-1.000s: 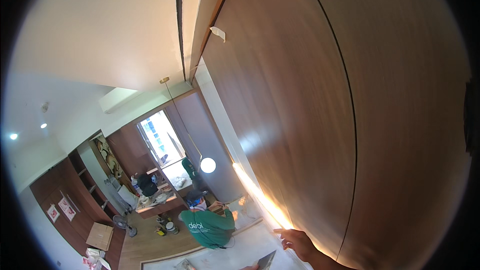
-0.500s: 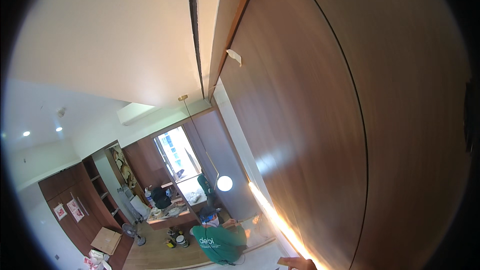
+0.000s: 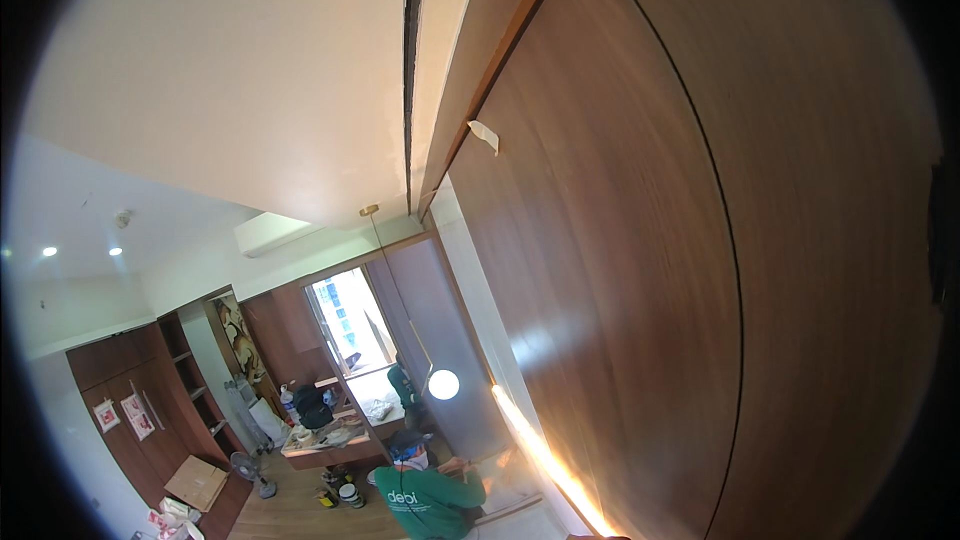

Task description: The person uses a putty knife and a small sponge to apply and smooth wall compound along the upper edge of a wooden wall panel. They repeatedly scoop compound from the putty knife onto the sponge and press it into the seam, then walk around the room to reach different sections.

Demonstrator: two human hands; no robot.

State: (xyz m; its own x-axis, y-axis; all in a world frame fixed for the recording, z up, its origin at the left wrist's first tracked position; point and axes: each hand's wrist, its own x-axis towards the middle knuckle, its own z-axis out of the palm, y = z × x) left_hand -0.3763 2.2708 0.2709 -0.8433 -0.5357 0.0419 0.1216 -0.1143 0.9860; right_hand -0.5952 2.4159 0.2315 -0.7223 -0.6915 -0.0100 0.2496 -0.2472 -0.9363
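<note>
Only a sliver of my right hand (image 3: 592,537) shows at the lower edge, below the glowing light strip (image 3: 555,467). Its fingers are cut off by the frame, so what it holds, if anything, is hidden. My left hand is out of view. Closest to the hand is a tall brown wood-grain panel (image 3: 600,270), tilted across the view. A small loose strip of pale tape (image 3: 484,136) hangs at the panel's top edge, by the brown trim (image 3: 520,25).
A person in a green shirt (image 3: 432,502) works below, beside a cluttered counter (image 3: 325,447). A globe pendant lamp (image 3: 443,385) hangs by the far wall. A fan (image 3: 254,475), cardboard (image 3: 197,483) and buckets (image 3: 350,495) stand on the floor. The pale ceiling (image 3: 240,70) has a dark slot (image 3: 409,70).
The view has shifted slightly, and the room below appears lower and further left. My right hand, earlier visible with a small tan piece at its fingers, has dropped almost out of the picture.
</note>
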